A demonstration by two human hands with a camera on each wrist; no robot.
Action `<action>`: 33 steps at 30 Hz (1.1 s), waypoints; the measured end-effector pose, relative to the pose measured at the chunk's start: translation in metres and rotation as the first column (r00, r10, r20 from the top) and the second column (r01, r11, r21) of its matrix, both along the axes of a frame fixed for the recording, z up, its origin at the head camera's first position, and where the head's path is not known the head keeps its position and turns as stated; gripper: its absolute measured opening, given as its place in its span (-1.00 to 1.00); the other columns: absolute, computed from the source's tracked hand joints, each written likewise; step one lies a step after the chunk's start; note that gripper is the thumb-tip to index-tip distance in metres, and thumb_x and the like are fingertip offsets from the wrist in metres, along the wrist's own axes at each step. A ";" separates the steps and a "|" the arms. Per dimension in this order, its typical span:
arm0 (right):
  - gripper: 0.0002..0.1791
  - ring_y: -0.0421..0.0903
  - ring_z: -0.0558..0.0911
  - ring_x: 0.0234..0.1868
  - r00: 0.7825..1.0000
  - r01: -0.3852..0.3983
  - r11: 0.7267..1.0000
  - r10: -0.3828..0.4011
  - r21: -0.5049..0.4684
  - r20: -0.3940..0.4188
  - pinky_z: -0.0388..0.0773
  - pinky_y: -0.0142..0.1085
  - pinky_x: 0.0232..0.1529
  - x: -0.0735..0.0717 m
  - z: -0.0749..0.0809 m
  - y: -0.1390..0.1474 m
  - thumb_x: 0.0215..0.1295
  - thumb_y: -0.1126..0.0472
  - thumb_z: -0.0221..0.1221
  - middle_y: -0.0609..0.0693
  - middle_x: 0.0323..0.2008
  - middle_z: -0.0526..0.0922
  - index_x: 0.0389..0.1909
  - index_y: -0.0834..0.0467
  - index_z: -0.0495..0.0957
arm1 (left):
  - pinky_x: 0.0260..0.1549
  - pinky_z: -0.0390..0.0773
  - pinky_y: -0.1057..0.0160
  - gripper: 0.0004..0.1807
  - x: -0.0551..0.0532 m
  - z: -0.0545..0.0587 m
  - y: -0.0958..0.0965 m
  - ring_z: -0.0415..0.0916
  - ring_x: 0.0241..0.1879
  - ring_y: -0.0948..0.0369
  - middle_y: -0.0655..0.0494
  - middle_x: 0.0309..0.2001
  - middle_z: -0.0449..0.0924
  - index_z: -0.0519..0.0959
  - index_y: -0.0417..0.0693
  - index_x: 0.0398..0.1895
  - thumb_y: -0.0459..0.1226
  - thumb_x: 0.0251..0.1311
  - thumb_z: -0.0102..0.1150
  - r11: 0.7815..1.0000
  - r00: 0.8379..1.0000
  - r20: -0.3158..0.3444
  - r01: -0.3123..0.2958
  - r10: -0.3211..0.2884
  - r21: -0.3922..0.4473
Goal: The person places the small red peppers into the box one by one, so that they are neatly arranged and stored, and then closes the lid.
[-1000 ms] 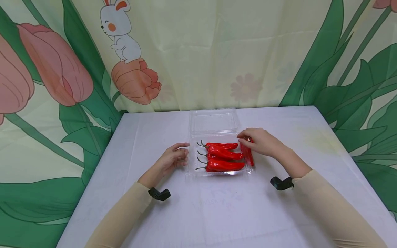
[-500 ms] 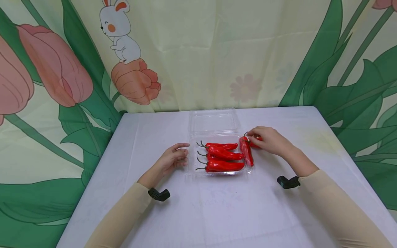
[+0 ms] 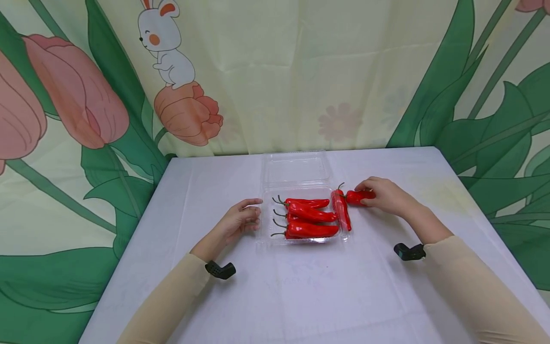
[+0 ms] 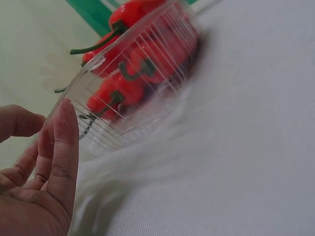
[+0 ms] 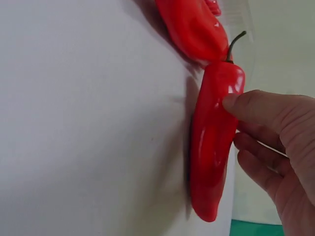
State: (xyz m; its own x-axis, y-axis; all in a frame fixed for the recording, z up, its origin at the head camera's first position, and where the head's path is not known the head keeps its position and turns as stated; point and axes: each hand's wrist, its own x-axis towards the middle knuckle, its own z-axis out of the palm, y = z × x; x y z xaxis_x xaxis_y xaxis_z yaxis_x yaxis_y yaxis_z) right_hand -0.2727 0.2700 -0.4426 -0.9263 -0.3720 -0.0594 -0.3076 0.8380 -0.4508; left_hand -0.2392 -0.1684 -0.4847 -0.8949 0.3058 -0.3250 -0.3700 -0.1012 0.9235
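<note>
Thumb and fingers of my right hand (image 3: 388,196) pinch a red chili pepper (image 5: 211,147) near its stem end; its green stem points left toward the clear plastic clamshell box (image 3: 296,241). Another red pepper (image 3: 341,210) lies slanted along the box's right side, its tip toward me. Inside the box several red peppers (image 3: 311,229) lie crosswise with their stems to the left. My left hand (image 3: 238,220) stays at the box's left side, fingers relaxed and slightly bent. In the left wrist view, one fingertip (image 4: 65,110) is right at the rim.
The box's clear lid (image 3: 296,169) is folded back flat toward the far edge of the white-covered table (image 3: 279,296). Behind the table hangs a curtain (image 3: 275,76) printed with tulips and a rabbit.
My right hand has moved right from the box's far right corner, drawing the pinched pepper out past the slanted one. My left hand has not moved.
</note>
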 end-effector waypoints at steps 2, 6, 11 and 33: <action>-0.48 0.26 0.59 0.11 1.000 0.007 1.000 -0.007 -0.002 0.008 0.70 0.11 0.05 0.000 -0.002 0.004 0.17 0.28 0.45 0.30 0.08 0.62 0.16 0.29 0.60 | -0.43 0.68 0.38 -0.45 0.000 0.000 0.000 0.59 -0.44 0.28 0.16 -0.26 0.57 0.30 -0.24 0.44 -0.44 0.41 0.11 1.000 1.000 0.005 -0.001 0.001 -0.002; -0.44 0.30 0.55 0.15 0.999 0.029 0.999 -0.030 0.012 0.013 0.68 0.15 0.07 0.001 -0.005 0.011 0.16 0.26 0.46 0.33 0.11 0.59 0.19 0.30 0.58 | -0.42 0.68 0.37 -0.46 0.000 0.000 0.001 0.59 -0.43 0.27 0.13 -0.23 0.57 0.34 -0.19 0.43 -0.42 0.41 0.14 1.000 1.000 0.023 -0.010 0.010 -0.018; -0.41 0.36 0.52 0.16 0.998 0.057 0.997 -0.058 0.046 0.009 0.67 0.19 0.06 0.001 -0.008 0.021 0.14 0.22 0.47 0.37 0.11 0.57 0.19 0.32 0.57 | -0.41 0.69 0.38 -0.45 0.000 0.001 0.001 0.59 -0.42 0.27 0.14 -0.23 0.57 0.34 -0.17 0.43 -0.41 0.40 0.15 0.999 0.999 0.031 -0.009 0.010 -0.031; -0.27 0.34 0.52 0.16 0.993 0.111 0.991 -0.113 0.076 0.018 0.71 0.17 -0.01 0.003 -0.010 0.027 -0.01 0.18 0.54 0.32 0.14 0.53 0.23 0.24 0.52 | -0.43 0.68 0.38 -0.45 0.000 0.001 0.000 0.60 -0.43 0.28 0.15 -0.26 0.57 0.31 -0.22 0.43 -0.44 0.40 0.12 1.000 1.000 0.016 0.008 -0.008 -0.005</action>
State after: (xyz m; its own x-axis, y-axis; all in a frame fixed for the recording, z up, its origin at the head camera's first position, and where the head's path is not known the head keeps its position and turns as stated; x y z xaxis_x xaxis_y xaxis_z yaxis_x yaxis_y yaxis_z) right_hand -0.2699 0.2966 -0.4524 -0.9600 -0.2598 -0.1046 -0.2004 0.8981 -0.3915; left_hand -0.2393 -0.1686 -0.4839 -0.8873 0.3109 -0.3405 -0.3852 -0.0938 0.9181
